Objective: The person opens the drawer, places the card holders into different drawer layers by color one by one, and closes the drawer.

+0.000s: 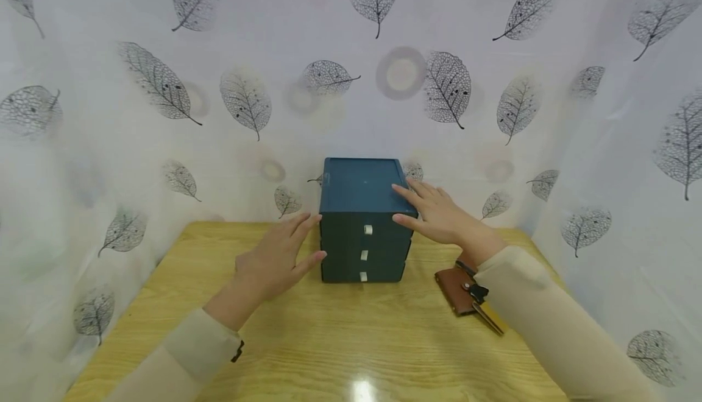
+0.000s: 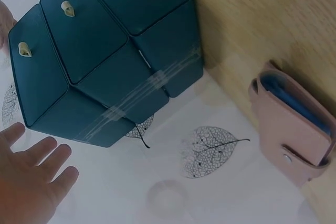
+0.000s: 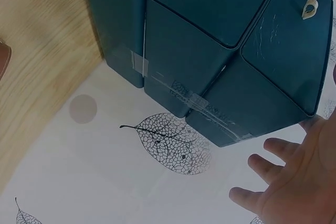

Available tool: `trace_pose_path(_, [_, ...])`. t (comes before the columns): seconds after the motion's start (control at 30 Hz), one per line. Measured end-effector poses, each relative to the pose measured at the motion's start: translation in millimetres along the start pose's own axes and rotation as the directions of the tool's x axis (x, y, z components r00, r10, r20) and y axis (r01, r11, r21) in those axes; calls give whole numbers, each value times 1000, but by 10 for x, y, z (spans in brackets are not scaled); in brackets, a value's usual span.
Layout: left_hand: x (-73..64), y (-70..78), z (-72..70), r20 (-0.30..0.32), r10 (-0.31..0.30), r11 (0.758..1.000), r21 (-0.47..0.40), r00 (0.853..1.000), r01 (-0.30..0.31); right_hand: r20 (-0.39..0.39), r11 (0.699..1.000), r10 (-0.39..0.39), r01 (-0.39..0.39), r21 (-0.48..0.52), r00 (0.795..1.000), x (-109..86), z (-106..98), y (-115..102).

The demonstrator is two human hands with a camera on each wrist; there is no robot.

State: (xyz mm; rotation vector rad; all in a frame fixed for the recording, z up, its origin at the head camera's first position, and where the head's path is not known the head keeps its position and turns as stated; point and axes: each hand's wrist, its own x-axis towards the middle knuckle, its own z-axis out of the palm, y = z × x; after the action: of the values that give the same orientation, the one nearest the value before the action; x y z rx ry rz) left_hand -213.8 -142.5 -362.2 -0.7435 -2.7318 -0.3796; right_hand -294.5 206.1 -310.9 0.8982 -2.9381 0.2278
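Drawer box on desk, left hand at its left, right hand at its upper right edge, both hands loose, fingers spread, gripping nothing; contact unclear. Left wrist view shows pink wallet left of box, mostly hidden in head view. Brown notebook right of box, partly behind sleeve, cut off in right wrist view

Table: yellowish wood with visible grain, spread before me.
Drawer box: dark teal, three stacked drawers, standing upright towards the table's far side.
Pink case: to the box's left, blue inside.
Brown case: on my right, a yellow piece just beside it.
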Motion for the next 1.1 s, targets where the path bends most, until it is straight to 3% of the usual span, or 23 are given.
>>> trace_pose_path(0.23, [-13,42,50,2,-63,998,18,998,63,-1,999,-23,23,26,1000,45,11,-24])
trace_pose_path(0.5, [10,70,145,-90,-9,999,-52,996,4,-10,996,-27,28,81,1000,87,21,-25])
trace_pose_path(0.87, [39,169,241,-130,-38,996,-89,991,27,-25,991,-26,29,131,999,173,58,-13])
trace_pose_path(1.1, [71,209,328,-169,-18,996,-88,985,3,-22,989,-26,29,146,999,231,60,-25])
